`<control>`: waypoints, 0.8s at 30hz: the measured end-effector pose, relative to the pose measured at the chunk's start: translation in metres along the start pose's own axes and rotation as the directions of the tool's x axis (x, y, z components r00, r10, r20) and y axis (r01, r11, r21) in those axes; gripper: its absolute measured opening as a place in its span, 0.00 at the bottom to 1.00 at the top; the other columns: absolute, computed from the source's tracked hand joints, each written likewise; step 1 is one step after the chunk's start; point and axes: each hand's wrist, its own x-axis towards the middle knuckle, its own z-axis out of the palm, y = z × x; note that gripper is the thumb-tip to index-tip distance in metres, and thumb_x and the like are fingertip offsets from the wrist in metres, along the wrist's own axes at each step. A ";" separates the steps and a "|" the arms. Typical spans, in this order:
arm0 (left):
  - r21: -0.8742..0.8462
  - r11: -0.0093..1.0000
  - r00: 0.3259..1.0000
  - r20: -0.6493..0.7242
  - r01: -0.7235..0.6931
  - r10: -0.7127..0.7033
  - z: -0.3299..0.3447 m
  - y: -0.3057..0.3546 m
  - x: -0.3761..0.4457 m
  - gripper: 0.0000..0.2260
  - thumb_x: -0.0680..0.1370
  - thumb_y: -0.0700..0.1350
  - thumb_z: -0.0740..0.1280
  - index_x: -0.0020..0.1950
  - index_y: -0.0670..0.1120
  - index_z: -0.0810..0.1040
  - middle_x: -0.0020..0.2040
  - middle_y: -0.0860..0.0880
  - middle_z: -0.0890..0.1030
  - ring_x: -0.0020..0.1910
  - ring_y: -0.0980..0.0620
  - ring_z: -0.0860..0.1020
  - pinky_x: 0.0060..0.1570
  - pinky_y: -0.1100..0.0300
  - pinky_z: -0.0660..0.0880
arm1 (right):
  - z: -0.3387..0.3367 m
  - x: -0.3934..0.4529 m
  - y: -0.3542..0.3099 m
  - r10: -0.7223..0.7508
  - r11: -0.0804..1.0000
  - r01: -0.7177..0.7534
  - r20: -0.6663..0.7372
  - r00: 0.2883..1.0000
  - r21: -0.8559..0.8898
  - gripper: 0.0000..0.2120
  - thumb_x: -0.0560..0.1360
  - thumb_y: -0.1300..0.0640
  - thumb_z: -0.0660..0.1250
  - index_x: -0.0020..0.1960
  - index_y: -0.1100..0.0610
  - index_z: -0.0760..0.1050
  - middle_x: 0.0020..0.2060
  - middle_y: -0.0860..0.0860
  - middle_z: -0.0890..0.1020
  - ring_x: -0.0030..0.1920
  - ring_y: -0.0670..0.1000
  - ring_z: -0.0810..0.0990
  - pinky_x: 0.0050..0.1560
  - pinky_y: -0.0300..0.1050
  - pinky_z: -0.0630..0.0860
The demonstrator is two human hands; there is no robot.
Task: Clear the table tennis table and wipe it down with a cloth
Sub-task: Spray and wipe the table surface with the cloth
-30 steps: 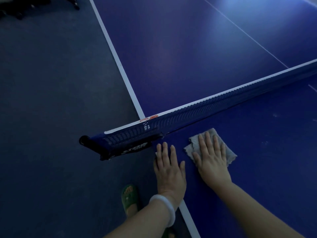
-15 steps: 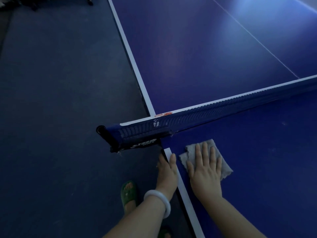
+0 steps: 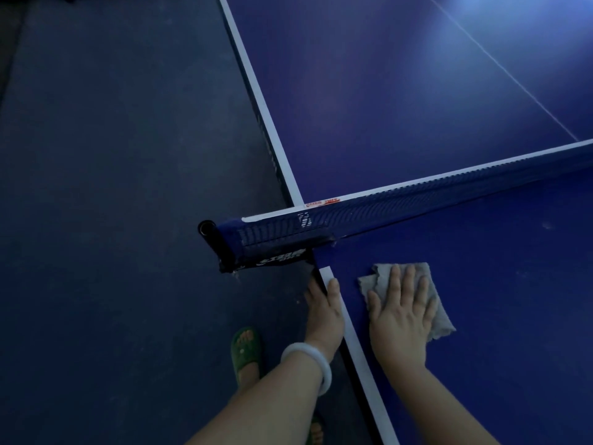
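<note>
Wiping beside the net

My right hand (image 3: 401,313) presses the grey cloth (image 3: 439,316) flat, fingers straight, near the tabletop's (image 3: 513,316) left edge; my left hand (image 3: 324,311) grips that edge.

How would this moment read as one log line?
step: wiping | right hand: flat on cloth | left hand: at table edge | net: in place

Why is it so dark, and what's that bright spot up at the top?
In the head view the room is dim and bluish; glare whitens the far table top right. The right hand, flat on the cloth, and the left hand at the edge look soft but readable.
</note>
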 end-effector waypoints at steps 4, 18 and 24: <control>-0.007 0.999 0.999 -0.013 0.040 -0.040 0.002 0.004 0.003 0.34 0.77 0.66 0.47 0.79 0.52 0.48 0.79 0.49 0.52 0.77 0.49 0.54 0.74 0.52 0.53 | -0.001 0.038 -0.043 0.016 0.999 -0.017 0.034 0.999 0.030 0.35 0.79 0.36 0.40 0.78 0.53 0.33 0.78 0.54 0.37 0.77 0.57 0.32 0.75 0.61 0.33; -0.002 0.999 0.998 0.042 0.054 -0.054 -0.006 0.005 0.000 0.31 0.80 0.65 0.50 0.79 0.53 0.49 0.78 0.49 0.58 0.74 0.48 0.62 0.72 0.49 0.59 | -0.003 -0.052 -0.002 -0.073 0.997 0.072 0.044 0.996 0.009 0.38 0.76 0.32 0.32 0.79 0.54 0.44 0.79 0.54 0.48 0.78 0.58 0.44 0.77 0.62 0.45; -0.006 0.999 0.999 -0.018 0.050 -0.050 -0.003 0.004 0.003 0.28 0.81 0.61 0.52 0.78 0.50 0.53 0.77 0.47 0.59 0.74 0.48 0.62 0.70 0.55 0.58 | 0.002 -0.001 -0.034 -0.009 1.000 0.008 0.051 0.999 0.004 0.34 0.81 0.37 0.43 0.77 0.52 0.31 0.78 0.54 0.37 0.77 0.58 0.34 0.75 0.61 0.36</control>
